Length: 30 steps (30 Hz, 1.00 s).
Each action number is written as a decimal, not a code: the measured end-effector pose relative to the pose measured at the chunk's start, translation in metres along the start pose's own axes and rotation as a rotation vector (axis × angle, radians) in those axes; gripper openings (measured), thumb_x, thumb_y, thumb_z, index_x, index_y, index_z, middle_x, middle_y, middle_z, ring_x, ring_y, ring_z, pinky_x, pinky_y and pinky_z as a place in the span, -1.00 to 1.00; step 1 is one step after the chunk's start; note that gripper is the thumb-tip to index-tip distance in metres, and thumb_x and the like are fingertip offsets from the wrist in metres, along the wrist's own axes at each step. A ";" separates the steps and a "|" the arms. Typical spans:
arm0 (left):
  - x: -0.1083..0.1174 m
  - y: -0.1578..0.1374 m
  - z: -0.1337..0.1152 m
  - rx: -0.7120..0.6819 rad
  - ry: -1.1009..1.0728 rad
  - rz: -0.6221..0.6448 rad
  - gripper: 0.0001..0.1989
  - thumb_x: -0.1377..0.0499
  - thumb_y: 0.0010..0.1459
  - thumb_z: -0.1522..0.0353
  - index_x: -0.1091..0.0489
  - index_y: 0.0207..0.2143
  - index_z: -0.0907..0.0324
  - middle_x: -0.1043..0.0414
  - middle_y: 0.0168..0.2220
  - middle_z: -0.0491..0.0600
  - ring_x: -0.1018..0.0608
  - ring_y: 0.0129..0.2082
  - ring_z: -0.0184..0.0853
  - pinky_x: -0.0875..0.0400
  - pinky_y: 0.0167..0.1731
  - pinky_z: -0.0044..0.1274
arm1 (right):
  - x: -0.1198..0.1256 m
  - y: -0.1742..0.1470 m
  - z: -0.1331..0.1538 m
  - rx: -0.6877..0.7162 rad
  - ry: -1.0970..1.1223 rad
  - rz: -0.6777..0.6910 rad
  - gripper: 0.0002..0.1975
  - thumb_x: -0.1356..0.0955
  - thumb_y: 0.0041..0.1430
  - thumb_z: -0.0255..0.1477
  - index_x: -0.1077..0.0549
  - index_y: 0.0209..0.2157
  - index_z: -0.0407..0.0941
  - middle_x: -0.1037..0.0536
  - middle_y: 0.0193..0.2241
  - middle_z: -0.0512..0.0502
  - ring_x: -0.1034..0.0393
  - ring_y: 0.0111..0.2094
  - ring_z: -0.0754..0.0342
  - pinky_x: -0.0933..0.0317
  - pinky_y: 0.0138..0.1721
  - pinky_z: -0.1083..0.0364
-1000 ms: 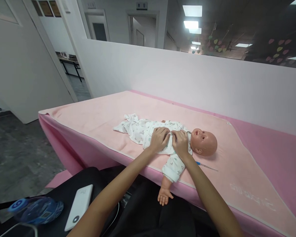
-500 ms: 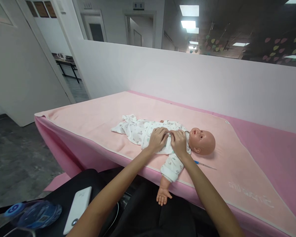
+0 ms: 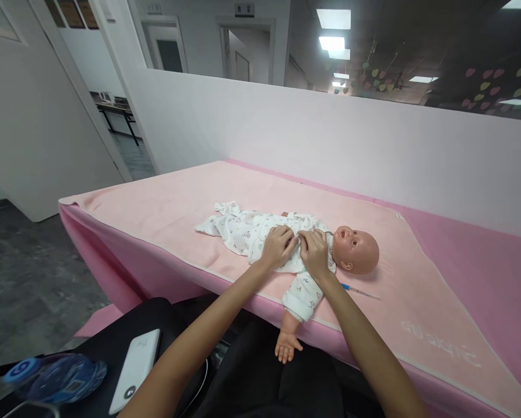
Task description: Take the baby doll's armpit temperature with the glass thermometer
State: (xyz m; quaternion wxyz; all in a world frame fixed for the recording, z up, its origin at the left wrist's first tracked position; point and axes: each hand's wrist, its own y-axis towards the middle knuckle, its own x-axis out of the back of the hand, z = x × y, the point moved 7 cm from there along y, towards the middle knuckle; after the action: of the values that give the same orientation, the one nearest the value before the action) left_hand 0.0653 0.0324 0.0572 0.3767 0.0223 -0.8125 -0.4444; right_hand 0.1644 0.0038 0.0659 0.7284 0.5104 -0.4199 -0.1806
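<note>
A baby doll [image 3: 357, 251] lies on its back, its head to the right, dressed in a white printed top [image 3: 303, 296] and matching trousers [image 3: 237, 233]. Over its chest, my left hand [image 3: 279, 248] has its fingers curled and pinched on the front of the top. Close beside it, nearer the doll's neck, my right hand [image 3: 314, 252] pinches the same cloth. My fingers hide any fastening between them. The doll's near arm [image 3: 289, 339] hangs over the table edge. Near my right wrist lies a thin stick with a blue end [image 3: 360, 291], resembling a thermometer.
A pale pink blanket [image 3: 165, 203] covers the table over a darker pink cloth [image 3: 495, 249]. At lower left, a water bottle [image 3: 64, 377] and a white power bank [image 3: 135, 371] rest on a black seat [image 3: 156, 313]. A white wall [image 3: 330, 139] stands behind.
My left fingertips have drawn slightly down and away from the right ones. Both hands stay at the doll's chest, and the doll lies as before.
</note>
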 end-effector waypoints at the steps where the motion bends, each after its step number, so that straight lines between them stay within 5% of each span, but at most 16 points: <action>1: 0.002 0.000 0.001 0.008 0.012 -0.022 -0.71 0.09 0.21 0.30 -0.24 -0.54 0.16 -0.30 -0.45 -0.06 -0.31 -0.41 -0.36 -0.20 -0.31 -0.44 | 0.001 0.000 -0.001 -0.009 -0.003 -0.015 -0.82 -0.17 0.19 -0.55 -0.37 -0.32 -0.11 -0.51 -0.45 -0.03 -0.35 -0.39 0.10 -0.11 -0.09 0.03; 7: 0.023 0.001 0.016 0.074 0.120 -0.177 -0.62 0.02 0.18 0.26 -0.24 -0.68 0.17 -0.33 -0.49 -0.06 -0.32 -0.43 -0.35 -0.16 -0.33 -0.41 | 0.003 0.001 -0.004 -0.058 -0.041 -0.046 -0.83 -0.18 0.20 -0.54 -0.37 -0.33 -0.11 -0.51 -0.44 -0.04 -0.35 -0.39 0.10 -0.12 -0.12 0.04; 14: 0.035 -0.006 0.036 0.078 0.082 -0.154 -0.67 0.00 0.16 0.27 -0.30 -0.63 0.16 -0.40 -0.54 -0.09 -0.36 -0.45 -0.35 -0.14 -0.31 -0.40 | 0.002 0.001 -0.005 -0.085 -0.057 -0.045 -0.81 -0.16 0.21 -0.54 -0.38 -0.34 -0.12 -0.50 -0.45 -0.05 -0.33 -0.38 0.09 -0.12 -0.17 0.05; 23: 0.055 -0.018 0.065 0.315 0.026 -0.274 -0.63 0.05 0.17 0.25 -0.07 -0.67 0.15 -0.21 -0.66 -0.12 -0.28 -0.54 -0.35 -0.16 -0.35 -0.45 | 0.013 0.002 -0.004 -0.122 -0.056 -0.107 -0.85 -0.21 0.14 -0.55 -0.38 -0.40 -0.12 -0.46 -0.42 -0.08 -0.28 -0.32 0.06 -0.12 -0.25 0.07; 30: 0.044 -0.013 0.037 0.092 0.060 -0.167 -0.86 -0.01 0.15 0.31 -0.29 -0.42 0.15 -0.41 -0.42 -0.08 -0.38 -0.35 -0.32 -0.15 -0.23 -0.42 | 0.002 0.003 -0.001 -0.068 -0.103 0.000 -0.90 -0.28 0.10 -0.46 -0.38 -0.47 -0.10 -0.46 -0.43 -0.04 -0.26 -0.32 0.07 -0.08 -0.19 0.05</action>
State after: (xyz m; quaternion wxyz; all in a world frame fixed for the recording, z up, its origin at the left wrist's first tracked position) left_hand 0.0069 0.0339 0.0615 0.3612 0.1204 -0.8156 -0.4357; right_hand 0.1661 0.0038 0.0693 0.7227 0.4755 -0.4505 -0.2208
